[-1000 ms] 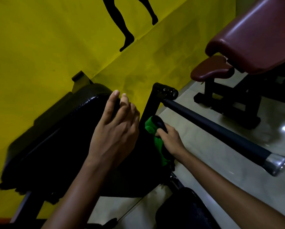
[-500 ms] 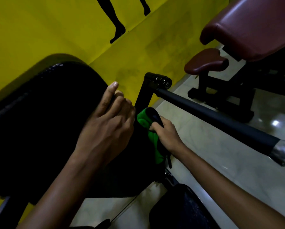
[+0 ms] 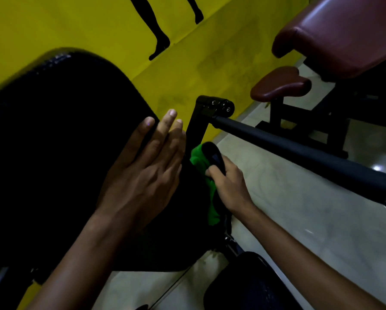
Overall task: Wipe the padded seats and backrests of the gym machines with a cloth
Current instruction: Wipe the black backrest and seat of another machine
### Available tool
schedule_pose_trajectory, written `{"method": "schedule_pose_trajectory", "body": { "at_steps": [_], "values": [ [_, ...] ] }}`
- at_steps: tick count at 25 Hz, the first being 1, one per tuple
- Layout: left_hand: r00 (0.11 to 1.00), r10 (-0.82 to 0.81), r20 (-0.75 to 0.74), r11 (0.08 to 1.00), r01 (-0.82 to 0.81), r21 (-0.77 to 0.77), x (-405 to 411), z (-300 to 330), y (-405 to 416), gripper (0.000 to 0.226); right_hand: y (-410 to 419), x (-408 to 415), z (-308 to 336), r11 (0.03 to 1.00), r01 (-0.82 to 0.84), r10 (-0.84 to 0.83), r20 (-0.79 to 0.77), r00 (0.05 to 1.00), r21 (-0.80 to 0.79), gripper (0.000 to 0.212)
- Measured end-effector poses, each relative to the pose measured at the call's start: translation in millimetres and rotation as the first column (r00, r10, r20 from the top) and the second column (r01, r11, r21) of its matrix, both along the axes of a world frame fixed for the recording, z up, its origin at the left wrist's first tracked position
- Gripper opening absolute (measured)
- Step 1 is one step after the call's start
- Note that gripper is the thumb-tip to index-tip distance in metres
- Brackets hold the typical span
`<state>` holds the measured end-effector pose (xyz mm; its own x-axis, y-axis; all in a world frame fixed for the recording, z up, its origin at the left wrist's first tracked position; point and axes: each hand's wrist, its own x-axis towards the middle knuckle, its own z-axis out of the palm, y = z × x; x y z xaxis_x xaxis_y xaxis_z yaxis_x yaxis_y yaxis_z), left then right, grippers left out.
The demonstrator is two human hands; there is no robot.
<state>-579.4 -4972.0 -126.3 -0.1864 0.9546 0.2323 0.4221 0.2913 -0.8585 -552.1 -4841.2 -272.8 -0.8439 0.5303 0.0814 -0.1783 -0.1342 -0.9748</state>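
Now we see our left hand (image 3: 142, 175) lying flat on the black pad (image 3: 59, 139), fingers straight and released. Just right of it, our right hand (image 3: 229, 189) has its fingers clenched around the green cloth (image 3: 201, 162) against the pad's edge. Farther right stands a maroon bench (image 3: 335, 39).

1. Two bare arms, one from each bottom corner.
2. No sleeves down to the wrists.
3. Left hand (image 3: 142, 175): big and close, four long fingers (image 3: 165, 126) with short, pale nails.
4. Right hand (image 3: 230, 186): smaller in view, knuckles bumpy on top.
5. No rings, no watch, no bands, no gloves on either hand.
6. Thin lines of tendons on the back of the left hand.
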Motion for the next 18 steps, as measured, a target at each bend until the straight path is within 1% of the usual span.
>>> {"method": "schedule_pose_trajectory", "body": {
  "at_steps": [1, 2, 4, 5, 6, 7, 8, 10, 12, 13, 14, 15, 17, 18],
  "values": [
    [1.0, -0.005, -0.016, 1.0, 0.005, 0.002, -1, -2, -1, 0.049, -3, -1, -1, 1.0, 0.023, -0.023, -0.027, 0.999, 0.005, 0.019],
    [1.0, -0.008, -0.03, 1.0, 0.008, 0.006, -2, -4, -2, 0.05, -4, -1, -6, 1.0, 0.029, -0.029, -0.013, 0.999, 0.01, 0.023],
    [0.999, 0.002, -0.047, 1.0, -0.001, 0.022, -1, -8, -7, 0.053, -2, -2, -24, 0.999, -0.013, 0.009, 0.128, 0.992, 0.031, 0.03],
    [0.999, 0.012, -0.052, 0.999, -0.01, 0.034, 0, -10, -10, 0.055, 0, -1, -31, 0.997, -0.043, 0.03, 0.21, 0.977, 0.056, 0.029],
    [0.998, 0.021, -0.064, 0.999, -0.018, 0.047, 2, -13, -11, 0.057, 1, 1, -35, 0.995, -0.066, 0.046, 0.253, 0.966, 0.074, 0.026],
    [0.996, 0.026, -0.081, 0.998, -0.02, 0.063, 3, -15, -12, 0.059, 2, 1, -32, 0.994, -0.069, 0.047, 0.244, 0.969, 0.082, 0.024],
    [0.995, 0.028, -0.093, 0.996, -0.02, 0.089, 4, -17, -12, 0.061, 1, 0, -24, 0.995, -0.05, 0.033, 0.195, 0.98, 0.084, 0.025],
    [0.996, 0.047, -0.076, 0.981, -0.031, 0.191, 8, -20, -11, 0.065, 2, -3, -1, 0.999, -0.001, 0.0, 0.029, 1.0, 0.04, 0.029],
    [0.995, 0.094, -0.044, 0.942, -0.075, 0.326, 13, -23, -12, 0.068, 5, -7, 16, 0.999, -0.033, 0.034, -0.102, 0.994, 0.012, 0.03],
    [0.992, 0.12, -0.031, 0.922, -0.099, 0.374, 15, -26, -14, 0.068, 7, -9, 17, 0.998, -0.061, 0.062, -0.114, 0.992, 0.011, 0.032],
    [0.99, 0.14, -0.028, 0.909, -0.117, 0.4, 17, -29, -15, 0.068, 8, -9, 12, 0.997, -0.076, 0.078, -0.084, 0.993, 0.022, 0.033],
    [0.988, 0.153, -0.032, 0.902, -0.126, 0.414, 18, -33, -16, 0.068, 9, -9, 4, 0.996, -0.073, 0.074, -0.003, 0.997, 0.046, 0.032],
    [0.986, 0.159, -0.046, 0.89, -0.123, 0.44, 18, -40, -19, 0.068, 6, -8, -8, 0.993, -0.081, 0.064, 0.183, 0.981, 0.086, 0.023],
    [0.986, 0.159, -0.051, 0.885, -0.12, 0.451, 17, -43, -18, 0.068, 6, -7, -9, 0.992, -0.081, 0.058, 0.228, 0.972, 0.093, 0.017]
  ]
}}
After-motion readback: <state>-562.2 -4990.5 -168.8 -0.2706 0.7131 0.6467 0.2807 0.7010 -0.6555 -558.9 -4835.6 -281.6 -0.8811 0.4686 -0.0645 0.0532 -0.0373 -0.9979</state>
